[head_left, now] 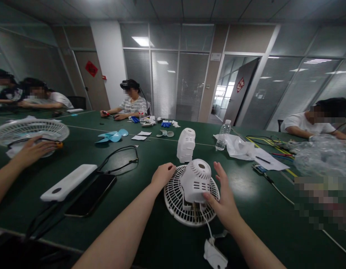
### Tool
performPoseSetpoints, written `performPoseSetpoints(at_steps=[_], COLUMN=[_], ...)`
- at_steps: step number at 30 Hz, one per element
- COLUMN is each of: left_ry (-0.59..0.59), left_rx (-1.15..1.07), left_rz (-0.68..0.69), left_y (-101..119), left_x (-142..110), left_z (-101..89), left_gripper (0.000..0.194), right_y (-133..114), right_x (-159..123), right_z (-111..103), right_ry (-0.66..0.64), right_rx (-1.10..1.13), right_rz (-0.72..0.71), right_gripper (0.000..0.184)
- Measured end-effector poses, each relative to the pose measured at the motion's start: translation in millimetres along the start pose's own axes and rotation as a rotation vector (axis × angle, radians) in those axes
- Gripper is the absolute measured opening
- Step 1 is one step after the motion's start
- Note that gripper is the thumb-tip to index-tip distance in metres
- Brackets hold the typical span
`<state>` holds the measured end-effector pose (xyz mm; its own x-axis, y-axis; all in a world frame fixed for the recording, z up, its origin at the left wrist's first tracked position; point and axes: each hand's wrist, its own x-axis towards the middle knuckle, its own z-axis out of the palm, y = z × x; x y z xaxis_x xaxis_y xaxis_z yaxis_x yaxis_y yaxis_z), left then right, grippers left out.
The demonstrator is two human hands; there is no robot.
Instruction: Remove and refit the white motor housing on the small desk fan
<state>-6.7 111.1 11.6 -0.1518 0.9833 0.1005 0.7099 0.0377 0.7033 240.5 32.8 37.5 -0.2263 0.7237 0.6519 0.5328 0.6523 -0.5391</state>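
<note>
A white fan grille [175,201] lies flat on the green table [150,239] with a white motor housing [195,180] standing on it. My left hand [162,175] rests on the grille's far left rim, fingers curled over the edge. My right hand [223,198] cups the right side of the motor housing, thumb pressed on its lower front, fingers stretched upward. A white cord runs from the housing to a white plug piece [215,256] near the table's front edge.
A second white housing part [186,145] stands behind the grille. A black phone [91,194], white power bank [68,182] and black cable [119,160] lie to the left. Another person's hand [33,149] touches another grille [30,130]. Blue fan blades [113,136], a water bottle [222,135], papers [262,155].
</note>
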Motion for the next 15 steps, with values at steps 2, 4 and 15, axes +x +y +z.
performPoseSetpoints(at_steps=[2,4,15], left_ry=[-0.014,-0.026,-0.193], left_rx=[-0.017,-0.050,-0.084], left_rz=[0.004,0.009,0.065], left_y=[-1,-3,-7], left_x=[1,2,4], left_z=[1.6,2.6,-2.1], left_gripper=[0.030,0.030,0.044], right_y=[1,0,-9], right_x=[0,-1,-1], right_z=[4,6,2], right_ry=[-0.121,-0.175,-0.175], right_rx=[0.099,0.138,0.027], right_rz=[0.072,0.105,0.070], right_gripper=[0.093,0.096,0.098])
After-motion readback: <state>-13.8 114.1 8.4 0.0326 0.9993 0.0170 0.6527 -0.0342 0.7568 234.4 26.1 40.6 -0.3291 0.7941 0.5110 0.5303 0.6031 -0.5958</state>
